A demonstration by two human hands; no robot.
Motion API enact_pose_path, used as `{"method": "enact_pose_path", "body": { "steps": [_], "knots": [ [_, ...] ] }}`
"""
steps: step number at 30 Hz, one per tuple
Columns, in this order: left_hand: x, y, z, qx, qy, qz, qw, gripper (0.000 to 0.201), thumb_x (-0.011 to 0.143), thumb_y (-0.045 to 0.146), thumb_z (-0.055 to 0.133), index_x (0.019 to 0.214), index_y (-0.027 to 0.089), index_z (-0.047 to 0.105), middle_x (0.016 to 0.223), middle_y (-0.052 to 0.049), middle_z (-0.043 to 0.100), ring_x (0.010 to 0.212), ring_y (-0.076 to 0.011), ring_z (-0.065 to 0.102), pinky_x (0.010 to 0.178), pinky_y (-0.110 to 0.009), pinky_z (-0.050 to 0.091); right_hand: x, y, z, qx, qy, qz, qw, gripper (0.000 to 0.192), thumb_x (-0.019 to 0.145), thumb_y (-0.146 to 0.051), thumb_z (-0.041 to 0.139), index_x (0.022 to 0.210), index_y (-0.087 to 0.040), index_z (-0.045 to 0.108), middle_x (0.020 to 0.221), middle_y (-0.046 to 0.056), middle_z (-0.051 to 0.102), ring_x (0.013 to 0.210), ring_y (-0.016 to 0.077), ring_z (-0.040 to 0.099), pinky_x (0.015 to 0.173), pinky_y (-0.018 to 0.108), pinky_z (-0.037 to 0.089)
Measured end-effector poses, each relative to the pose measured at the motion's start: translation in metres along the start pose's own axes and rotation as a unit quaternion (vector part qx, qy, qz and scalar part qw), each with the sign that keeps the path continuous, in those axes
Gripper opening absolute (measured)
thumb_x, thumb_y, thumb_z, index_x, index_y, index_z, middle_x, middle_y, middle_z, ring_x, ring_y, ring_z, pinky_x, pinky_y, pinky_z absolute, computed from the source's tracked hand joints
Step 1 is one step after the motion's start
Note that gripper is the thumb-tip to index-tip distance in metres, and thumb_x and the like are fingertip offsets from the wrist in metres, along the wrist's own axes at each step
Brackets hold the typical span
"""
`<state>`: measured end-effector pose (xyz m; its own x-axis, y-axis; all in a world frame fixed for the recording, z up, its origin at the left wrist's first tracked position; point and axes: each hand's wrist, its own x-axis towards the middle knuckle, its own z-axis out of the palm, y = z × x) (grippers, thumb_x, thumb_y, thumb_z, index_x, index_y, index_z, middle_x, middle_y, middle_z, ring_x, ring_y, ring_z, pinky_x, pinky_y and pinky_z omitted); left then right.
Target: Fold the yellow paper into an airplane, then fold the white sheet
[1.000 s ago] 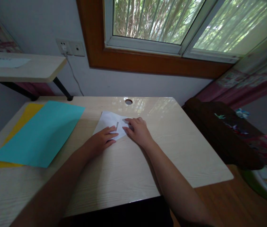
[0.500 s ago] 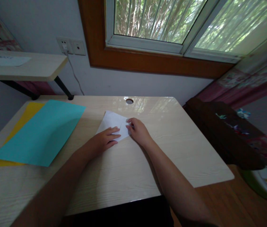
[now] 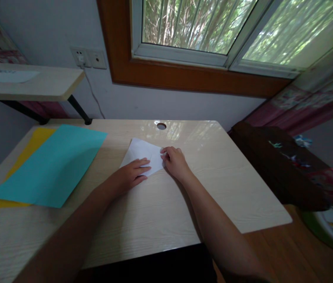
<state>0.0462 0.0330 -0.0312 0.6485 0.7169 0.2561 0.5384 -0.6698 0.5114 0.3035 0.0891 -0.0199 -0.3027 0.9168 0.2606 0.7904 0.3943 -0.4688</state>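
Probably a home room; wooden desk [image 3: 213,184], window [image 3: 213,31], patterned curtain [image 3: 302,102], wall socket [image 3: 88,58]

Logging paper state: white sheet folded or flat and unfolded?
Folded: the white paper shows angled edges and a pointed shape, pressed flat under the left hand and right hand.

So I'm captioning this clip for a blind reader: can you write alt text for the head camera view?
Two bare hands press a folded white paper flat on a pale wooden desk: the left hand lies on its near edge, the right hand pinches its right corner. A teal sheet over a yellow sheet lies to the left, below a window.
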Motion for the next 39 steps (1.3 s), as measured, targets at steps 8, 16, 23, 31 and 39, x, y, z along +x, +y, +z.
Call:
{"method": "enact_pose_path", "body": {
  "steps": [8,16,23,31,39],
  "knots": [
    [0.000,0.003,0.001,-0.006,0.007,-0.011,1.000,0.039,0.102,0.030,0.052,0.139,0.022,0.060,0.156,-0.011,0.047,0.147,-0.0233,0.040,0.123,-0.045,0.036,0.001,-0.001,-0.002,0.009,-0.003,0.003,1.000,0.021,0.089,-0.008,0.057,0.103,-0.021,0.066,0.100,0.008,0.068,0.092,0.0247,0.055,0.087,0.037,0.041],
    [0.000,0.006,0.001,0.014,0.012,-0.012,1.000,0.041,0.102,0.030,0.052,0.141,0.020,0.058,0.155,-0.011,0.049,0.147,-0.0227,0.041,0.123,-0.043,0.036,0.001,-0.004,-0.006,0.007,-0.013,0.006,1.000,0.019,0.090,-0.009,0.056,0.100,-0.021,0.066,0.098,0.008,0.068,0.092,0.0248,0.056,0.088,0.038,0.042],
    [0.000,0.010,0.001,0.037,0.018,-0.008,0.999,0.041,0.102,0.031,0.051,0.141,0.019,0.057,0.154,-0.013,0.050,0.146,-0.0242,0.043,0.121,-0.045,0.038,0.002,0.001,-0.003,0.008,-0.014,-0.003,1.000,0.018,0.089,-0.010,0.058,0.100,-0.021,0.066,0.100,0.008,0.068,0.093,0.0249,0.057,0.089,0.038,0.042],
    [0.007,0.021,0.003,0.112,-0.004,-0.011,0.994,0.050,0.103,0.038,0.050,0.151,0.024,0.047,0.158,-0.006,0.045,0.145,-0.0268,0.042,0.120,-0.046,0.036,0.003,0.002,-0.001,0.008,-0.017,-0.007,1.000,0.019,0.090,-0.010,0.057,0.102,-0.022,0.067,0.102,0.008,0.068,0.094,0.0249,0.057,0.090,0.038,0.041],
    [0.009,0.028,0.005,0.138,-0.007,-0.044,0.989,0.044,0.105,0.033,0.043,0.148,0.028,0.050,0.157,-0.002,0.047,0.139,-0.0272,0.046,0.113,-0.046,0.038,-0.004,0.014,-0.011,0.008,0.008,-0.008,1.000,0.023,0.088,-0.010,0.058,0.106,-0.021,0.068,0.098,0.008,0.066,0.092,0.0248,0.056,0.091,0.039,0.042]
  ]
}}
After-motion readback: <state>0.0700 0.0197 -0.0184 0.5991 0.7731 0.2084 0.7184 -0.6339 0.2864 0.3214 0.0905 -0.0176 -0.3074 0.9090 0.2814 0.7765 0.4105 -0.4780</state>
